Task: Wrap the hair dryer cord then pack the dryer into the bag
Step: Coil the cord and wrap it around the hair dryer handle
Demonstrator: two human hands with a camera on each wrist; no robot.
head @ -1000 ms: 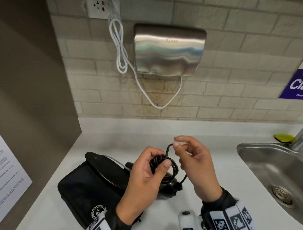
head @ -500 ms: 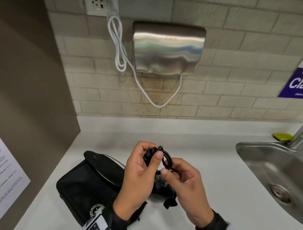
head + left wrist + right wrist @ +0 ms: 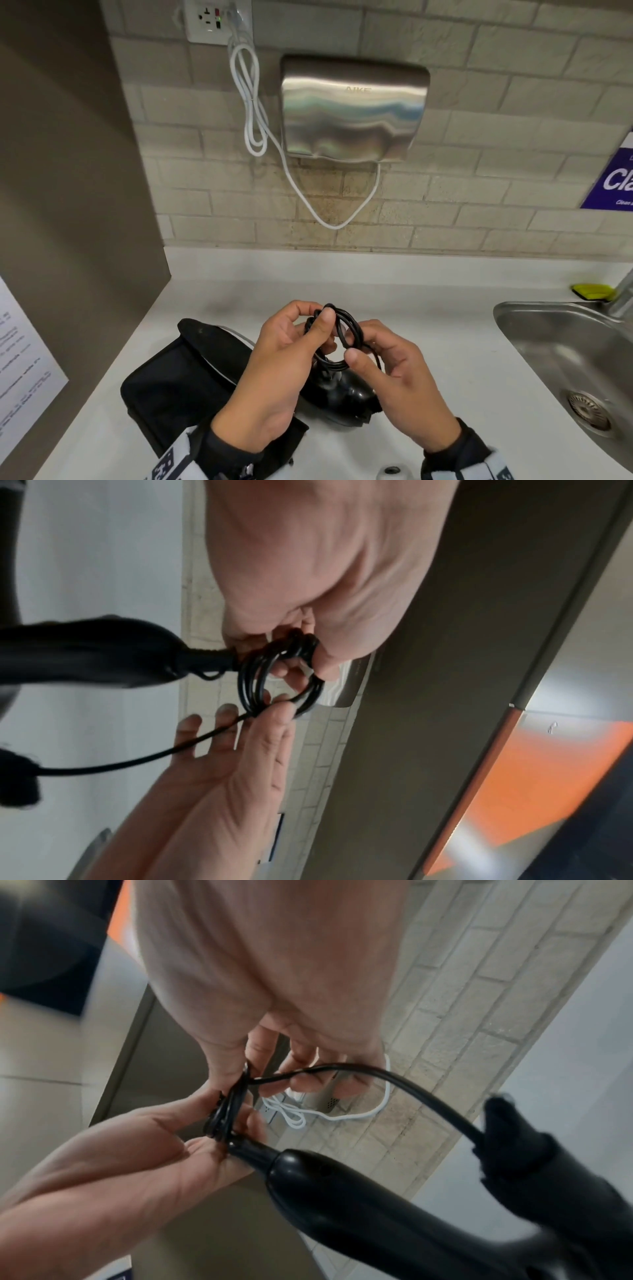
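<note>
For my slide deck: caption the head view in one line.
Both hands coil the black cord of a hair dryer above a white counter, beside an open black bag.

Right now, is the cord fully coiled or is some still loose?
Partly coiled. Left hand pinches several loops of cord; right hand pinches the coil, and a loose length runs to the plug.

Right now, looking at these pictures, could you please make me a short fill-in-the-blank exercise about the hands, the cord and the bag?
1. The left hand pinches the coiled black ____.
2. The right hand also holds it, above the black ____.
3. The bag lies on the ____.
4. To the right is a steel ____.

Missing words: cord; dryer; counter; sink
</note>
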